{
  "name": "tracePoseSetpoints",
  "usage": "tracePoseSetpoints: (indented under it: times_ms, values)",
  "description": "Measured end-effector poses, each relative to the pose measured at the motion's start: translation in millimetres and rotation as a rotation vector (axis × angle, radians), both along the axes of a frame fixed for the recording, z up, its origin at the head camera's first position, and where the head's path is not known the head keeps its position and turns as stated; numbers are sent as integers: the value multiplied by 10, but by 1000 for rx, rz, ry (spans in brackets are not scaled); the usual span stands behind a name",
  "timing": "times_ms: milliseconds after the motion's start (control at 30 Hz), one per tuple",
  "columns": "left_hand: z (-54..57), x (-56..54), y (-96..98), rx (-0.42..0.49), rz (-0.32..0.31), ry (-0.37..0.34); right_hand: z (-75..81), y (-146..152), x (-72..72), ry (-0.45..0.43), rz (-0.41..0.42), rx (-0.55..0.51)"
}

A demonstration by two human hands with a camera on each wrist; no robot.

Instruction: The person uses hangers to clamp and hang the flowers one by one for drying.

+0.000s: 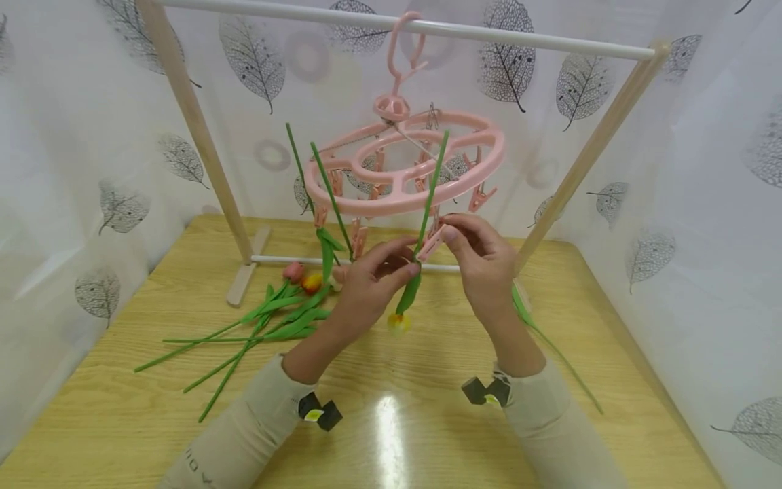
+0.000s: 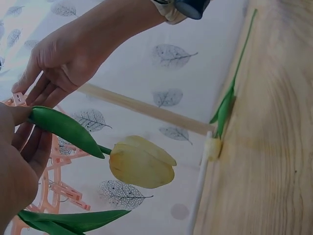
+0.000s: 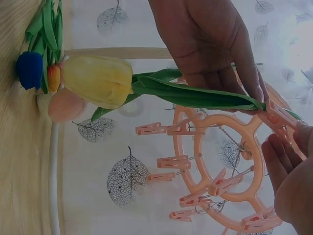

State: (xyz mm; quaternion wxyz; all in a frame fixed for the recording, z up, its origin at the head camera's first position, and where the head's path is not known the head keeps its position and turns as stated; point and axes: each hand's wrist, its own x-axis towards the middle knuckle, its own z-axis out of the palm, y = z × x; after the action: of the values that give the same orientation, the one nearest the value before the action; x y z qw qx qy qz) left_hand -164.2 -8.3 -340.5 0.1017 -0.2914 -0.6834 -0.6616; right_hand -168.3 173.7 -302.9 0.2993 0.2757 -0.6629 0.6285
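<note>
1. Loose tulips (image 1: 269, 326) lie crossed on the bench (image 1: 440, 360), near the left forearm; a dropped sleeve could drag them.
2. Two hanging stems (image 1: 330, 187) rise at the left of the pink hanger (image 1: 379, 207), just beside the left hand (image 1: 374, 285). A sideways nudge from its knuckles might knock them.
3. The left arm reaches up and inward, its grip narrow: thumb and fingers pinch the yellow tulip (image 1: 409, 293) around its leaf base, bloom downward, stem up past the hanger's rim. Letting go early could drop it.
4. Between the hands, the peg (image 1: 432, 246) meets that stem. Whether it has closed fully is unclear; a leaf caught in its bite, or so thin a stem, might let the flower slip.
5. The right hand (image 1: 485, 265) comes in from the opposite side, wrist raised, thumb and fingers pinching the peg's tail. Pulling hard could swing the hanger, which already tilts.
6. Farthest right, a single tulip (image 1: 565, 360) lies apart.
</note>
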Motion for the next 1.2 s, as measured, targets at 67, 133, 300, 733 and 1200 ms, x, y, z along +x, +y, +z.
tracePoseSetpoints:
  times_ms: [67, 133, 300, 733, 1200]
  values:
    - [-2, -12, -12, -22, 8, 11, 1, 3, 10, -44, -1, -3]
    - [-3, -22, -26, -46, 20, 32, 5, 4, 12, -67, -6, -6]
    - [0, -24, -60, -77, 76, 115, 15, 10, 2, -82, 45, -46]
    - [200, -24, -73, -15, 264, 439, 7, 64, -36, -137, 80, -99]
    - [308, -141, -19, -72, 417, 416, -82, 148, -97, -197, -8, -52]
